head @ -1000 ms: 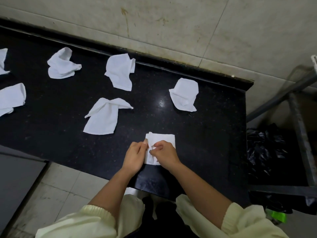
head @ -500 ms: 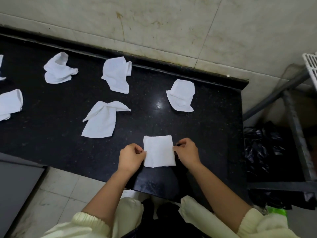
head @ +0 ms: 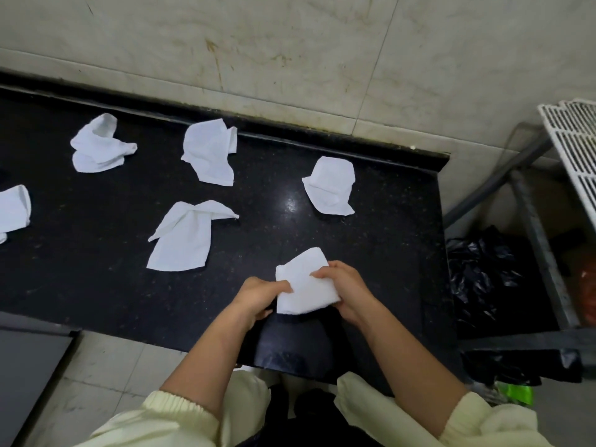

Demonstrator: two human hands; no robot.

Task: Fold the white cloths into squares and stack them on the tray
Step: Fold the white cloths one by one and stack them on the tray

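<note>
A white cloth folded into a square (head: 304,283) is held tilted just above the black counter (head: 96,285) near its front edge. My left hand (head: 258,296) pinches its left side and my right hand (head: 346,290) grips its right side. Several unfolded white cloths lie on the counter: one crumpled at the back left (head: 96,145), one at the back middle (head: 209,153), one in the middle (head: 187,241), one at the back right (head: 330,185), and one cut off at the left edge (head: 13,208). A white slatted tray (head: 572,140) shows at the far right.
A tiled wall runs behind the counter. To the right stands a grey metal rack (head: 535,227) with a black plastic bag (head: 483,279) inside it. A pale tiled floor (head: 106,366) lies below the counter's front edge.
The folded cloth lay flat on the counter with a hand at each side; now both hands have lifted it and turned it askew. The camera view shifted toward the right.
</note>
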